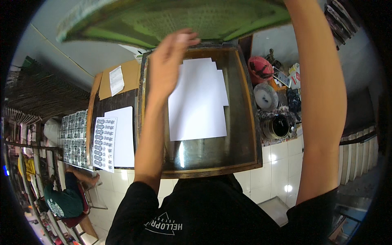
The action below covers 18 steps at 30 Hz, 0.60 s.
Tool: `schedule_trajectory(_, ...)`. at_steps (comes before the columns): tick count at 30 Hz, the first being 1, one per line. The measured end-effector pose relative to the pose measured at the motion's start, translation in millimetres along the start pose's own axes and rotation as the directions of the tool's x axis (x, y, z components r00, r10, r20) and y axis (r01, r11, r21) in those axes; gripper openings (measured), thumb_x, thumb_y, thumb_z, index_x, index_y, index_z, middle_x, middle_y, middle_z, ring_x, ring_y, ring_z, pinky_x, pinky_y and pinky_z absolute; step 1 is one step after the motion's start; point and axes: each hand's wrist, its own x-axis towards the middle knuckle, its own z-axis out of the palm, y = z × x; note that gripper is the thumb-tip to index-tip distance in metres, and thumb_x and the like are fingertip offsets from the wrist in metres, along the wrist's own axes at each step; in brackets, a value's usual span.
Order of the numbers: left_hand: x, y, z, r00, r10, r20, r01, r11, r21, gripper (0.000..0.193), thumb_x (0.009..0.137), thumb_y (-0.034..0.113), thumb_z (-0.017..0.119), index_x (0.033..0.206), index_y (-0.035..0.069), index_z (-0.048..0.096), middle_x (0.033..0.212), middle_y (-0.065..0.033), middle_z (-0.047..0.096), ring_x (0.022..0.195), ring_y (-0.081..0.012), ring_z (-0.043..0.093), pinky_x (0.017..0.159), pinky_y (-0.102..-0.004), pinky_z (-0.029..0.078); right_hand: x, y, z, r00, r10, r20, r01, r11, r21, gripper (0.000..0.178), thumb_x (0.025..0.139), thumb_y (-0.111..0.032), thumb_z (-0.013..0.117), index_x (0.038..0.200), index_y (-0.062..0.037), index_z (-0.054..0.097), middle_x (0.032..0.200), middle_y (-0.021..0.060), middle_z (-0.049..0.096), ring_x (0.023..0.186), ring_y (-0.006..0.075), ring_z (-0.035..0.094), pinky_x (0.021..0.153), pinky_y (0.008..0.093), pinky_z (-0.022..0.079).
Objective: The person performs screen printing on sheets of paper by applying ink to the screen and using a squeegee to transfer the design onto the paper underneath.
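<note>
My left hand (171,55) is raised over the far left part of a framed glass-topped table (241,139), fingers stretched to the right and nothing seen in them. Beneath and beside it lies a white paper sheet (198,102), with other sheet edges showing at its top and right. A green screen-printing frame (134,24) is tilted up above the table's far side. My right arm (322,94) reaches up to the right end of that frame. The right hand itself is beyond the top edge of the view.
On the left, a printed sheet (105,143) overlaps a white paper stack (124,139), near cardboard (105,83). Right of the table stand an ink can (280,125), a round plastic lid (266,97) and a red container (259,67). A seated person (63,200) is at lower left.
</note>
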Motion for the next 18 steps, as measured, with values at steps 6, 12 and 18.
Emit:
schedule_trajectory(6,-143,69,-99,0.955,-0.281,0.097,0.284,0.959,-0.017,0.049,0.099,0.035,0.058,0.119,-0.010,0.056,0.105,-0.0254,0.070,0.090,-0.0325,0.072,0.089,-0.0427,0.055,-70,-47,4,0.955,-0.026,0.297,-0.069,0.950,0.304,0.027,0.087,-0.018,0.064,0.098,0.0074,0.062,0.094,0.0299,0.067,0.093,0.0402,0.066,0.083,0.0450,0.050)
schedule_trajectory(12,-288,43,-78,0.604,-0.788,0.120,0.773,0.542,-0.330,0.032,0.099,0.020,0.057,0.092,-0.008,0.071,0.089,-0.0212,0.074,0.096,-0.0288,0.071,0.091,-0.0414,0.053,-69,-4,163,0.956,-0.155,0.250,0.060,0.935,0.350,0.033,0.090,-0.019,0.066,0.118,-0.0028,0.059,0.104,0.0221,0.068,0.101,0.0394,0.064,0.088,0.0522,0.047)
schedule_trajectory(18,-317,13,-69,0.467,-0.884,0.025,0.849,0.440,-0.293,0.025,0.096,0.016,0.063,0.093,-0.007,0.071,0.090,-0.0170,0.075,0.074,-0.0168,0.070,0.072,-0.0290,0.055,-78,9,324,0.945,-0.145,0.293,0.065,0.961,0.269,0.038,0.091,-0.018,0.064,0.126,-0.0076,0.054,0.119,0.0196,0.063,0.117,0.0372,0.056,0.096,0.0516,0.040)
